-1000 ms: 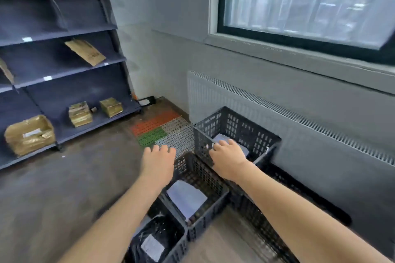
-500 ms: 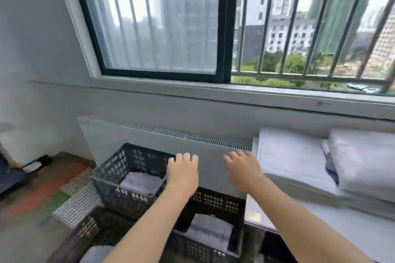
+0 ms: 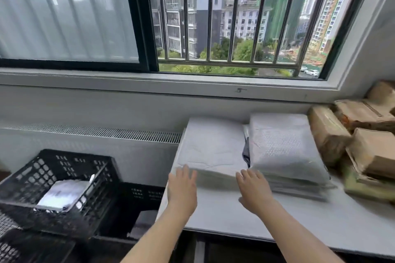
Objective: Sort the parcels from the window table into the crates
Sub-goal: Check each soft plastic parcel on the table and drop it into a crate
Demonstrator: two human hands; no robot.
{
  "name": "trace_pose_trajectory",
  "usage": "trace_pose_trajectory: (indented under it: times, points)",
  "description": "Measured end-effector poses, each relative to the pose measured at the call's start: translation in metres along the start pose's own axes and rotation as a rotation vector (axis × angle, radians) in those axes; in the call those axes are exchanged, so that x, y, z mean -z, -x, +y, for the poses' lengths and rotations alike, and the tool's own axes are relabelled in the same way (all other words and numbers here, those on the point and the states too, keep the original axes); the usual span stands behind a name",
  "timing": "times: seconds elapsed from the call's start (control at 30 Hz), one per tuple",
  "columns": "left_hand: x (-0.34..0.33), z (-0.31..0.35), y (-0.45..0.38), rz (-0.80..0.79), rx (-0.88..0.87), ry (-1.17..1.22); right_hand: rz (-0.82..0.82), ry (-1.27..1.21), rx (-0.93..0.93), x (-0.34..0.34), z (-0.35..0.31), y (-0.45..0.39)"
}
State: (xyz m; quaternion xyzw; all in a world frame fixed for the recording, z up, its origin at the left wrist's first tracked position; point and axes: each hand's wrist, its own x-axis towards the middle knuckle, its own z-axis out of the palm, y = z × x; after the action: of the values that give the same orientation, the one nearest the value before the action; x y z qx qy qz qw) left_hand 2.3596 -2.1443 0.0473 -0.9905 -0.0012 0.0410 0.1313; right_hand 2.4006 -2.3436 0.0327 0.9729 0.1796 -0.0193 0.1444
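While both hands [image 3: 215, 192] hover open-fingered, the white parcel stack [image 3: 210, 151] lies just beyond them.

A pale flat table [image 3: 299, 218] stands under the barred window [image 3: 230, 17], against the far wall. On it, at the left, lies a stack of white padded mailer parcels [image 3: 211, 151]; just right of it, touching, a second stack of grey bubble-wrap parcels [image 3: 284, 149]. Further right, brown paper-wrapped parcels [image 3: 352, 134] are piled to the table's right end. Both hands hover over the table's near side: the left hand [image 3: 182, 190] at the white stack's near left corner, the right hand [image 3: 254, 192] before the seam between the stacks. Left of the table sits a black perforated plastic crate [image 3: 27, 198] with a white flat parcel [image 3: 62, 195] in it.
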Motion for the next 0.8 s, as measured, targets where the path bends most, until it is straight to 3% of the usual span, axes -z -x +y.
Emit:
trace_pose_trajectory:
  times: [0.37, 0.63, 0.7, 0.8]
  points:
    - [-0.019, 0.007, -0.102, -0.114, -0.150, -0.116, -0.052, -0.036, -0.027, -0.033, 0.020, -0.068]
    - [-0.040, 0.004, -0.161, -0.179, -0.209, -0.107, -0.200, -0.087, -0.051, -0.055, 0.015, -0.121]
    - [-0.045, 0.005, -0.170, -0.195, -0.220, -0.106, -0.053, -0.120, -0.061, -0.070, 0.013, -0.132]
    - [-0.054, 0.007, -0.181, -0.198, -0.229, -0.090, -0.009, -0.170, -0.054, -0.102, 0.011, -0.144]
